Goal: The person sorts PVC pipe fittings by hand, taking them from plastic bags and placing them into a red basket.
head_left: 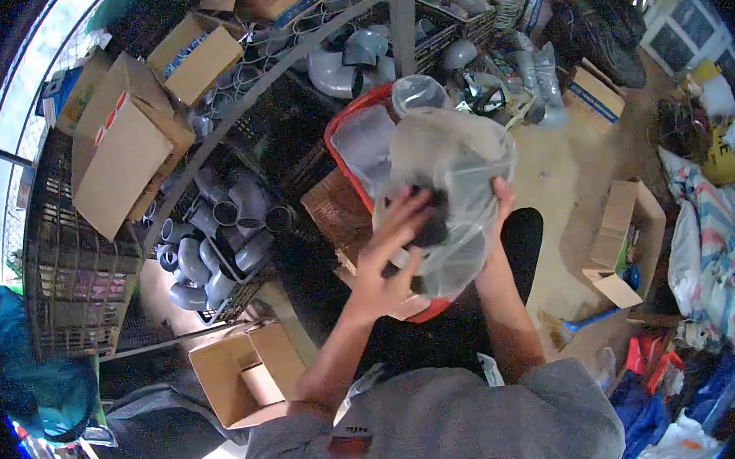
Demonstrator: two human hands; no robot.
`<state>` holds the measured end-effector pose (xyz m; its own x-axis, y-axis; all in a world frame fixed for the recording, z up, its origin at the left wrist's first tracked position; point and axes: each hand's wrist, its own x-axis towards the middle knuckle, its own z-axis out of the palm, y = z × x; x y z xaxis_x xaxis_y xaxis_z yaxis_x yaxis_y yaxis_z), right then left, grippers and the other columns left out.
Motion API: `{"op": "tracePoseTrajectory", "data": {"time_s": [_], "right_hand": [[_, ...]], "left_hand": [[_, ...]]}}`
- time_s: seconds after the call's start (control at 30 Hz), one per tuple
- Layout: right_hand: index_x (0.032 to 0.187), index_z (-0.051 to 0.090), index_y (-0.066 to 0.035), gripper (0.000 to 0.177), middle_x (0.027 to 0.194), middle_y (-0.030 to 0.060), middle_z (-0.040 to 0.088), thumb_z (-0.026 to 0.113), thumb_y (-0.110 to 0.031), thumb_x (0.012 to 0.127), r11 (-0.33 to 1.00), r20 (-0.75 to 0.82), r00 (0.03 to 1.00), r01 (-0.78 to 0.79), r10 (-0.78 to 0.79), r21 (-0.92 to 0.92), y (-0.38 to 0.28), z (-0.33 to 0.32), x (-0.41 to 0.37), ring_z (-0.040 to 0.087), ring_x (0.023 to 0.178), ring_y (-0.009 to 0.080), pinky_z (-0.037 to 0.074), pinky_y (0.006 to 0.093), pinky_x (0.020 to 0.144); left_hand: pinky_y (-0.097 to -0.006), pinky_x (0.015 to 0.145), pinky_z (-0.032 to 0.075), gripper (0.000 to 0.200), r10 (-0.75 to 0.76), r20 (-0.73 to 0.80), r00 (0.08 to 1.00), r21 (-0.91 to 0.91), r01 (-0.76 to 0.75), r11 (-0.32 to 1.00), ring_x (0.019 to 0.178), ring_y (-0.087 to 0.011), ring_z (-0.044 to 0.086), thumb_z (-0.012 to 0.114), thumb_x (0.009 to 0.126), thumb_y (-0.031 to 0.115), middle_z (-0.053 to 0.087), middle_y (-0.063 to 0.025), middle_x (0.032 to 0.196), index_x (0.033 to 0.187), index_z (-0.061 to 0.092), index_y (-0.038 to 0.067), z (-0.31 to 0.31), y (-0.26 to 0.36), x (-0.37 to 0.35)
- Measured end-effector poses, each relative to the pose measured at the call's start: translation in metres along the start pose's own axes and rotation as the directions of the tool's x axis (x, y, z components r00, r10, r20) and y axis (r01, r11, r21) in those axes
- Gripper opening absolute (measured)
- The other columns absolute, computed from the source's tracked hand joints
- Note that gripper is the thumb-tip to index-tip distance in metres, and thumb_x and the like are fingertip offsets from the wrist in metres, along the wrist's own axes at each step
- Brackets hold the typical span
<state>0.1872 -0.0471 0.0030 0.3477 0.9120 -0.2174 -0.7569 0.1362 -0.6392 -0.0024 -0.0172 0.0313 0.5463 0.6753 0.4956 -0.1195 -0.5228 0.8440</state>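
Observation:
A clear plastic bag (465, 157) is held up in front of my body, with something dark inside its lower left part. My right hand (504, 206) grips the bag's right edge, fingers closed on it. My left hand (391, 249) lies against the bag's left side, its fingers spread over the dark shape. Behind the bag is a red-rimmed tub (334, 137), mostly hidden, with clear plastic showing inside it.
Grey pipe elbows (206, 264) fill a crate on the left, and more pipe fittings (342, 67) lie ahead. Open cardboard boxes stand at lower left (228, 378), upper left (124, 154) and right (627, 239). Striped sacks (714, 245) are at far right.

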Motion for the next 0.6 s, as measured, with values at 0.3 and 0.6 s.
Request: {"op": "tracePoseTrajectory", "data": {"time_s": [0.3,0.6], "right_hand": [[0.144,0.050,-0.003,0.089,0.129,0.0173,0.065,0.072,-0.053,0.074,0.980,0.070,0.996,0.048,-0.063,0.193,0.049,-0.033,0.012,0.068,0.110,0.0349,0.060,0.0455,0.092],[0.152,0.041,-0.003,0.090,0.141,0.0195,0.058,0.061,-0.060,0.085,0.976,-0.068,0.984,0.153,-0.165,-0.155,0.013,-0.013,-0.006,0.063,0.122,0.0363,0.053,0.0489,0.101]], "left_hand": [[-0.0390,0.118,0.038,0.050,-0.193,-0.168,0.967,-0.109,0.176,0.978,0.140,-0.0259,0.054,0.065,0.087,-0.006,0.062,-0.0159,0.145,0.136,0.066,0.005,-0.047,-0.034,0.076],[-0.0365,0.106,0.048,0.042,-0.172,0.125,0.977,0.140,0.155,0.978,0.118,-0.0222,0.068,0.053,0.082,-0.011,0.074,-0.0134,0.121,0.119,0.071,-0.003,-0.071,-0.026,-0.013]]}}
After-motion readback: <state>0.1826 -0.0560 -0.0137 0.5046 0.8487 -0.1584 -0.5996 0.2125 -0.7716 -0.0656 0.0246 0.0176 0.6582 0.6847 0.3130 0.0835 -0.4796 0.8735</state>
